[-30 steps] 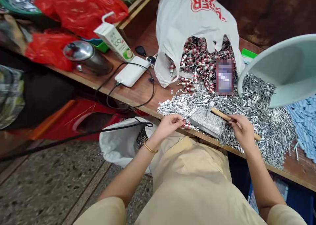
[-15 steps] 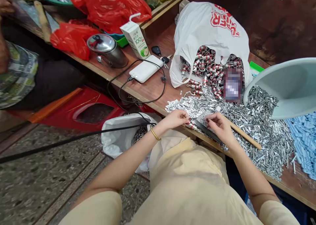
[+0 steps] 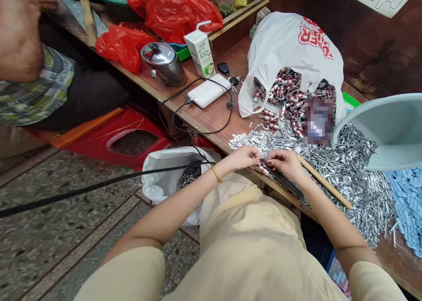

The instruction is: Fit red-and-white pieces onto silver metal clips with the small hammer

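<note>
At the table [image 3: 235, 56]'s edge, left hand [image 3: 245, 157] and right hand [image 3: 284, 162] nearly meet; the red-and-silver piece [image 3: 264, 170] lies just bodyward of their fingertips, long axis slanting rightward, apparently pinched by the nearer left; the right's grip I cannot tell.

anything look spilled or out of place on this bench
The grey-blue basin on the right looks tipped over, with loose metal pieces heaped at its mouth. A few red-and-silver parts lie outside the white bag. Both look spilled, though perhaps deliberately.
</note>
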The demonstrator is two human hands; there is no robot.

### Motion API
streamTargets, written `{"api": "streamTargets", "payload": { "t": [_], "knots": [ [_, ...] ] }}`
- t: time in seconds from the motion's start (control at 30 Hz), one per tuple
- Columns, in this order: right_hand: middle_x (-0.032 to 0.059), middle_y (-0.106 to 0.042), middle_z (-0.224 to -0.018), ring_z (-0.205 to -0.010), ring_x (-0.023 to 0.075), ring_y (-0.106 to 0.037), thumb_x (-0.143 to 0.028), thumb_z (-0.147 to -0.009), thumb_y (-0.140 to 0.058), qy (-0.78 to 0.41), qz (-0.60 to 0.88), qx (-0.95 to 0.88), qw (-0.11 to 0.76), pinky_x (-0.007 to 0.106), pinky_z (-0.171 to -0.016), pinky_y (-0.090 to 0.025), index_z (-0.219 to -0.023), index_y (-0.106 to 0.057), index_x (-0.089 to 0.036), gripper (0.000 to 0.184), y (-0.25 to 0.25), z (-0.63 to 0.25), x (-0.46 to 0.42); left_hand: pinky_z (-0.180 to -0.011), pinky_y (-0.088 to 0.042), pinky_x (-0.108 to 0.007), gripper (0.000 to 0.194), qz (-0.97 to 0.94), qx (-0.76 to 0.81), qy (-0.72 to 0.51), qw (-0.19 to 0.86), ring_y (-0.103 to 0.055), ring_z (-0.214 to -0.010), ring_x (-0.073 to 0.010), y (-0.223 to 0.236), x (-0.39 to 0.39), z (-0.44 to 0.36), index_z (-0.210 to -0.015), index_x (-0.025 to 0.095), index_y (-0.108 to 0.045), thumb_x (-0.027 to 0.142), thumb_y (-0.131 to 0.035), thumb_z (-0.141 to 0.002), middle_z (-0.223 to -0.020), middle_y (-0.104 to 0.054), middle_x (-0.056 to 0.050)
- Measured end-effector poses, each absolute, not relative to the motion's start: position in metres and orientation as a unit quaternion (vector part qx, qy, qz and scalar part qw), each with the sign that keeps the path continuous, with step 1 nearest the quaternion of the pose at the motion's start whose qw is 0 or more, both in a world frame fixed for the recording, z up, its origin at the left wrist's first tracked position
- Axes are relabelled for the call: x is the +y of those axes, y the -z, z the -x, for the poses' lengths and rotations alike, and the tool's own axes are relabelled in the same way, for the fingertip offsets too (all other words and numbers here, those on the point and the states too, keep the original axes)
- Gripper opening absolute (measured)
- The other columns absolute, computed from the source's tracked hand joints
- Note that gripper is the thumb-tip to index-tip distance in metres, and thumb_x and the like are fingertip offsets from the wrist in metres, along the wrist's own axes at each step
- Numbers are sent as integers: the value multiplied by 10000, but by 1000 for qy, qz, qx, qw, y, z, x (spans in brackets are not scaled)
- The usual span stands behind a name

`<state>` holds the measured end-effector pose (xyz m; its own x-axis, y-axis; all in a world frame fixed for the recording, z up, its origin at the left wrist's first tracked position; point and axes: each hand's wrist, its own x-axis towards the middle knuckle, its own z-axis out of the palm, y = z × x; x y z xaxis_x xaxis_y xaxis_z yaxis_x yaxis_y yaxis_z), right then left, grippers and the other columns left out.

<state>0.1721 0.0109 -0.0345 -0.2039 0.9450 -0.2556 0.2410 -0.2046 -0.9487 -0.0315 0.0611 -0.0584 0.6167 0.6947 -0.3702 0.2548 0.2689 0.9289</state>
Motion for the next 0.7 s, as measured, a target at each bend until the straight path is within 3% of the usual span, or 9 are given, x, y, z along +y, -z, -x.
{"api": "streamTargets", "payload": {
  "t": [0.1, 0.3, 0.53, 0.7],
  "knots": [
    [-4, -699, -692, -541, 140, -579, -310, -821, -662, -516, 553, -590, 282, 283, -542, -488, -808, -748, -216, 128, 38, -169, 11, -553, -475, -209, 26, -576, 407, -163, 690, -587, -533, -108, 60, 60, 32, -663, 138, -648, 146, -668, -677, -580, -633, 31],
    [32, -748, -827, -798, 196, -675, -170, -837, -585, -364, 549, -705, 263, 317, -754, -503, -799, -712, -218, 141, 33, -165, 8, -586, -513, -210, 34, -564, 390, -172, 707, -618, -569, -112, 63, 59, 33, -697, 131, -669, 163, -674, -687, -630, -680, 16],
    [49, -726, -873, -830, 212, -659, -154, -905, -545, -269, 562, -754, 207, 321, -740, -481, -865, -711, -224, 185, 34, -163, 3, -568, -477, -190, 43, -580, 393, -172, 692, -614, -585, -114, 64, 60, 33, -704, 134, -676, 172, -681, -685, -617, -674, 18],
    [64, -719, -952, -907, 216, -649, -156, -955, -515, -226, 548, -770, 236, 326, -775, -493, -913, -716, -223, 217, 41, -159, -5, -553, -465, -191, 30, -579, 405, -177, 685, -595, -560, -109, 63, 59, 33, -690, 134, -678, 152, -658, -678, -597, -653, 26]
  ]
}}
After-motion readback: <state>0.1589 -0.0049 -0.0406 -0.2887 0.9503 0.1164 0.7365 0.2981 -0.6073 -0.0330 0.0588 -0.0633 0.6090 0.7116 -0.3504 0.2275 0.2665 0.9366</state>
